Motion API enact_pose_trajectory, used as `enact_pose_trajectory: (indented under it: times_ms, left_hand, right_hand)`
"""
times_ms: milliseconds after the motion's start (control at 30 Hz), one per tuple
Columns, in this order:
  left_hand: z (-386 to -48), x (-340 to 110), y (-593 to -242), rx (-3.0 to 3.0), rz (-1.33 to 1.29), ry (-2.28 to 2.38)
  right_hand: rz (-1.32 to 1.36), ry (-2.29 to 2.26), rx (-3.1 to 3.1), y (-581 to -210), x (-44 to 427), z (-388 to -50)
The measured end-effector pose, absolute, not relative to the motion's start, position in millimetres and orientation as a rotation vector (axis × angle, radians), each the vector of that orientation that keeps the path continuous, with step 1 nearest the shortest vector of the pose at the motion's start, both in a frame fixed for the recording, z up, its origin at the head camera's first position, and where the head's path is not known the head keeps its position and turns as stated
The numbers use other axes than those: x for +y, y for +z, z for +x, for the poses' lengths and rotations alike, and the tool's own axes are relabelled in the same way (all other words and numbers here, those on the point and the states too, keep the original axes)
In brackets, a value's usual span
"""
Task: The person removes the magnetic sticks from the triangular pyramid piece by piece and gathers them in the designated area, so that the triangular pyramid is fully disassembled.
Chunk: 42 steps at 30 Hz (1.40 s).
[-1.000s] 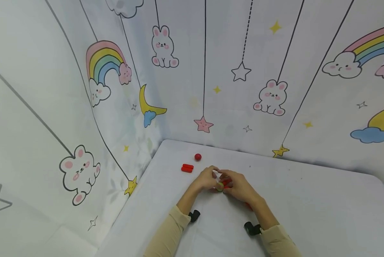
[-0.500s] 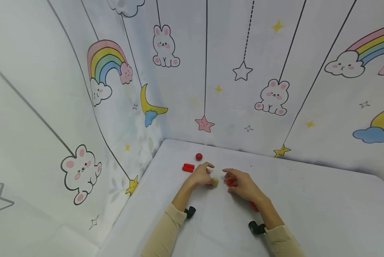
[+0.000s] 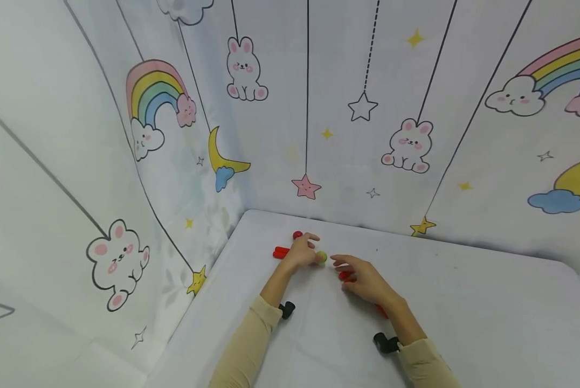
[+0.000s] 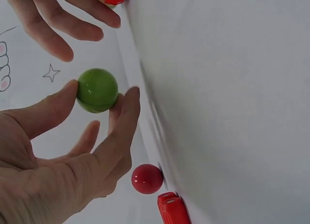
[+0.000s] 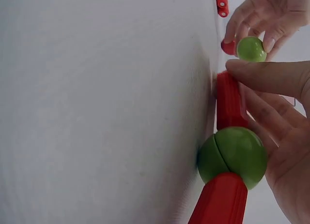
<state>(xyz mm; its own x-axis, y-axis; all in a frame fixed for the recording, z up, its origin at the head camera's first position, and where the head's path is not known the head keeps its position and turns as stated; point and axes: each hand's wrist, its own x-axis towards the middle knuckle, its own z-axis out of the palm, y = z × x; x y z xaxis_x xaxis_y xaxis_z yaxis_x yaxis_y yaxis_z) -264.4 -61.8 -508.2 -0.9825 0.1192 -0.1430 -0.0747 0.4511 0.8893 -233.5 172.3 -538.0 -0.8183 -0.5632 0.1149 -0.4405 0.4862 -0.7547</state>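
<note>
My left hand [image 3: 301, 254] pinches a green ball [image 4: 97, 90] between thumb and fingertips, above the white table. My right hand [image 3: 366, 281] hovers around a red rod [image 5: 231, 100], fingers mostly straight and spread; one digit's tip is at the rod's end, and whether it touches is unclear. That rod meets a second green ball [image 5: 234, 155], with another red rod [image 5: 220, 200] on its other side, in a line low at the table surface. In the head view the right hand and wrist hide most of this joined piece.
A red ball [image 3: 297, 235] lies on the white table [image 3: 464, 318] just beyond my left hand. Next to it lie two red rods [image 3: 280, 253] side by side. Patterned fabric walls [image 3: 270, 134] rise behind and left of the table.
My left hand has drawn away from the right hand, leftward and then farther out, taking the green ball with it. The right hand has shifted slightly right, its fingers spreading.
</note>
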Motion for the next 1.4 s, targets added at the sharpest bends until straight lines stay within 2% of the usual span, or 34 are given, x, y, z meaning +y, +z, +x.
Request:
enact_pose_trajectory:
  times_ms: [233, 700, 1067, 1400]
  left_hand:
    - [-280, -60, -510, 2.519, -0.018, 1.651]
    - [-301, -56, -514, 2.576, -0.130, 1.798]
    - [-320, -50, -523, 2.723, -0.120, 1.734]
    - [-323, -43, -528, 2.823, -0.114, 1.605]
  right_hand:
    - [-0.910, -1.218, 2.612, -534, 176, -232]
    - [-0.800, -1.178, 2.658, -528, 177, -227]
    - [-0.761, -1.240, 2.726, -520, 184, -228]
    - [-0.690, -1.298, 2.862, -520, 193, -232]
